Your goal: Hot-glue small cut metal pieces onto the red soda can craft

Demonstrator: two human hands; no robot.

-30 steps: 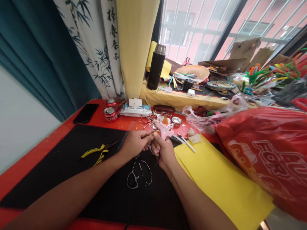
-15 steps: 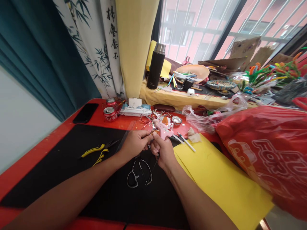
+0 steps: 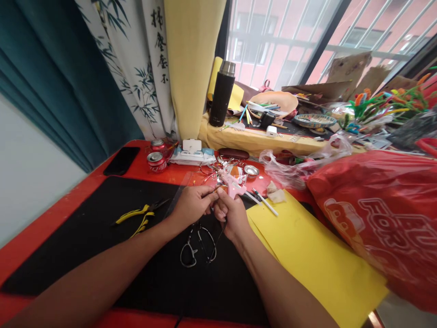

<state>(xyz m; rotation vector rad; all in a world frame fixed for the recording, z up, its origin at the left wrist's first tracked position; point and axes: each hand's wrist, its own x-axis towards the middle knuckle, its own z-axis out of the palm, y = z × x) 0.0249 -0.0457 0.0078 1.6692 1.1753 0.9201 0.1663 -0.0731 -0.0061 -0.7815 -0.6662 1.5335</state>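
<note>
My left hand [image 3: 191, 204] and my right hand [image 3: 232, 213] meet over the far part of the black mat [image 3: 150, 269]. Both are closed, thumbs and fingers pinching something small and thin, mostly hidden; I cannot make out its kind. A thin dark strand hangs below my right hand. Just under the hands lie eyeglasses [image 3: 189, 263] with a light patterned frame, partly hidden at the top. Right behind my fingers is a pink hot glue gun [image 3: 232, 186]. Pliers [image 3: 131, 215] with yellow and black handles lie on the mat, left of my left hand.
Yellow sheets [image 3: 307, 255] and a white pen [image 3: 266, 202] lie at right, beside a bulging red bag [image 3: 372, 218]. Red cans [image 3: 157, 161], a phone [image 3: 122, 161] and a wipes pack [image 3: 193, 156] stand or lie at the back left. A black thermos [image 3: 221, 98] stands on the sill.
</note>
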